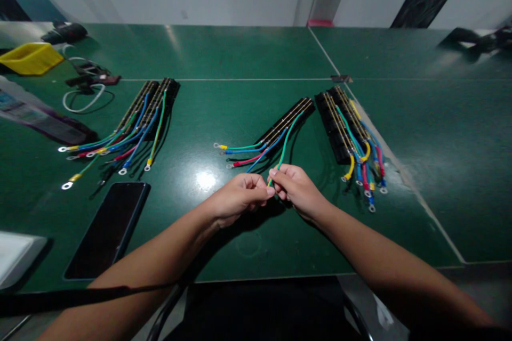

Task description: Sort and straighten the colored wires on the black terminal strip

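Note:
Between the two other groups lies a black terminal strip (285, 120) with brass-coloured bars and blue, red and green wires. Its long green wire (286, 141) runs down to my hands. My left hand (245, 195) pinches the wire's lower end, where a bit of yellow shows. Close beside it on the right, my right hand (295, 186) grips the same wire slightly higher, between thumb and fingers. The fingers hide the wire's tip. A blue wire (267, 150) from the strip passes behind my left hand.
Wired strips lie at left (140, 112) and right (340, 122). A phone (110, 229) rests near the front left edge. Farther left are a bottle (44, 117), a yellow bin (32, 58), a white cable (86, 104) and a white box (18, 256).

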Available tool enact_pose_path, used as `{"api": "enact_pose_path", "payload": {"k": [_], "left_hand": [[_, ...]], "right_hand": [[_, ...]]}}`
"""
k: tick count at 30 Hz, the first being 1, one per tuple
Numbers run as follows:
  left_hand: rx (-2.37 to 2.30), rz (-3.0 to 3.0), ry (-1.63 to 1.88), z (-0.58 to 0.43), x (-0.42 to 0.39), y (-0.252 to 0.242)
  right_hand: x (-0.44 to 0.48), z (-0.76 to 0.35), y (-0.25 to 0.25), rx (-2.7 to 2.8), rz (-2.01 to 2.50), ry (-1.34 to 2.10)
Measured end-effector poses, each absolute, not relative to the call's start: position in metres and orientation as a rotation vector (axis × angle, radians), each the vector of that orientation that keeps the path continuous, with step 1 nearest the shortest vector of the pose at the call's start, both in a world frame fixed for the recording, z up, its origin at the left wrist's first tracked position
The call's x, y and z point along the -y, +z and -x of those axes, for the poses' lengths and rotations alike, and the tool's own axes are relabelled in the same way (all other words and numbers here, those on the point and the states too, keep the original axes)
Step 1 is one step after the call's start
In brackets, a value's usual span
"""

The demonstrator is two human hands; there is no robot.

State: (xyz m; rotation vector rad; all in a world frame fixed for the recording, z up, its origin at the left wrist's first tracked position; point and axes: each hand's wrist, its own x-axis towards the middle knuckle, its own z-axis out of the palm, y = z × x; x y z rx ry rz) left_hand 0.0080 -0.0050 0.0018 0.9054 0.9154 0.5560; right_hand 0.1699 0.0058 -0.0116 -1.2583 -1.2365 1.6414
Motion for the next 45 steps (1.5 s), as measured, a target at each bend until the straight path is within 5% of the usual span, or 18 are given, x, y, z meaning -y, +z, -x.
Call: {"api": "enact_pose_path", "payload": {"k": [20, 32, 45], "left_hand": [[-0.834, -1.01, 0.48, -0.006, 0.005, -0.002], [-1.322, -1.717, 0.634, -0.006, 0.013, -0.001], [-1.35, -2.038, 0.559, -0.011, 0.015, 0.003]], "right_hand": [[-0.008, -0.178, -0.009, 1.277, 1.204, 1.733], [-0.009, -0.175, -0.013, 1.404, 1.313, 1.556], [-0.009, -0.174, -0.013, 1.464, 1.348, 1.536]]}}
